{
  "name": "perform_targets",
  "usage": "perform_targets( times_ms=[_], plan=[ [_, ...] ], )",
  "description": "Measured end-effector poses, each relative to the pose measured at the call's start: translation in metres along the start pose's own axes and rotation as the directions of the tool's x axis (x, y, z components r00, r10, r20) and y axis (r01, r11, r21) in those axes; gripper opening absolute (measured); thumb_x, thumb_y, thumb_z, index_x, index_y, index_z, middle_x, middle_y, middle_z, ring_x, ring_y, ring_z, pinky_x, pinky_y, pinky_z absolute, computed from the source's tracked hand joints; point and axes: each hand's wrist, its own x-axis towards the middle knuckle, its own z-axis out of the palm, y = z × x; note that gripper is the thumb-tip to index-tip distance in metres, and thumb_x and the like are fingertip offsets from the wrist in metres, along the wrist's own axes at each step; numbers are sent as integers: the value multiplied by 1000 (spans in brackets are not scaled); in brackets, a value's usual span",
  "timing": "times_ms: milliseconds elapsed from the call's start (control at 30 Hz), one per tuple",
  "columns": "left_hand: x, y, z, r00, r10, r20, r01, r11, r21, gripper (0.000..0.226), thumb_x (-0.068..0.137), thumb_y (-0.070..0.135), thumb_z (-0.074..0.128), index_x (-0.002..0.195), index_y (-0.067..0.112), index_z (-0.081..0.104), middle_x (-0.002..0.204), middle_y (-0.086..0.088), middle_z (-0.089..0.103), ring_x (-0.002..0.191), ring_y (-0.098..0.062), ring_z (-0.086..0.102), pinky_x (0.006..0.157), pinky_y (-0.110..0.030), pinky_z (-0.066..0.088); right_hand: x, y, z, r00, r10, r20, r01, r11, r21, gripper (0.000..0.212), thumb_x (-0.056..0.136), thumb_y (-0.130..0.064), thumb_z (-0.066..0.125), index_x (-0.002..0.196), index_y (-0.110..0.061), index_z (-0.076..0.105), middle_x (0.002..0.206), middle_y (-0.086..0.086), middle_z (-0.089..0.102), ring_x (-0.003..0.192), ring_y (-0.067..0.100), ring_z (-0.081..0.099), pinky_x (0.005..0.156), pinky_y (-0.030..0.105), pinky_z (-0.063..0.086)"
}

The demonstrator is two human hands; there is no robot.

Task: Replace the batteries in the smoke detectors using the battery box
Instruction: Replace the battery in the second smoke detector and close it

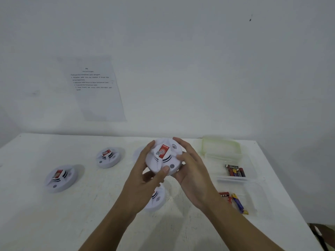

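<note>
Currently one smoke detector is held off the table between both hands, with its red-labelled face turned toward the camera.

Left hand is curled around the detector's left edge. The left fingertips are set on the upper-left rim. The left thumb is pressed on the lower front edge, just beside the small grey button.

Right hand is wrapped around the right side. The right fingertips are hooked over the top rim, and the right thumb is laid on the front face, right of the label. The body is enclosed by fingers on both sides, with the rim touching them. The detector's back is hidden, so the finger positions there cannot be told.

Other units on the table:
- A second detector is seen directly below the left thumb, partly covered by the left wrist.
- A third detector is mostly hidden behind the left fingers.
- A fourth detector is laid left of those fingers, well apart.
- A fifth detector is laid farther left again.

Battery box is placed right of the right fingers, apart from them, with a cluster of batteries lying inside. A greenish lid is seen at its far side. A clear tray is placed nearer the camera, beside the right forearm, with loose batteries in it. A printed sheet is seen on the wall, up and left of the hands.
</note>
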Motion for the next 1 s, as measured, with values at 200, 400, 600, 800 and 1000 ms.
perform_targets(
  times_ms=[200,400,600,800,1000],
  plan=[
    [3,0,-25,1000,-22,-17,22,999,-26,68,85,13,76,136,47,48,121,15,69,96,-8,70,78,-23,59,3,13,6,995,-101,-12,89,918,-387,41,96,-7,52,130,-28,62,120,4,71,112,29,67,93,45,58],
    [-1,-11,-61,999,-45,-27,45,999,17,69,84,15,76,139,41,43,126,13,66,109,-8,67,77,-21,58,8,29,18,998,-30,55,54,863,-502,49,81,-17,64,128,-30,56,116,6,68,108,32,68,95,50,57],
    [-6,-16,-98,994,-68,84,68,998,9,71,79,17,77,137,42,45,120,27,66,112,-4,66,80,-21,58,11,50,36,987,-4,161,90,842,-532,64,84,-6,73,140,-28,50,131,-1,64,120,24,64,97,42,57],
    [-4,-25,-123,982,-48,182,38,997,60,75,80,7,79,137,39,44,126,26,63,117,-2,63,82,-21,57,15,74,48,980,20,199,114,760,-640,97,68,2,90,147,-26,42,142,-8,56,131,23,56,102,50,53],
    [2,-36,-138,980,-16,200,-4,995,99,75,79,10,81,136,40,44,125,32,60,116,3,62,79,-19,57,19,93,58,992,-47,117,117,685,-720,92,63,-6,95,138,-29,47,127,-21,64,120,6,61,96,27,57]
  ],
)
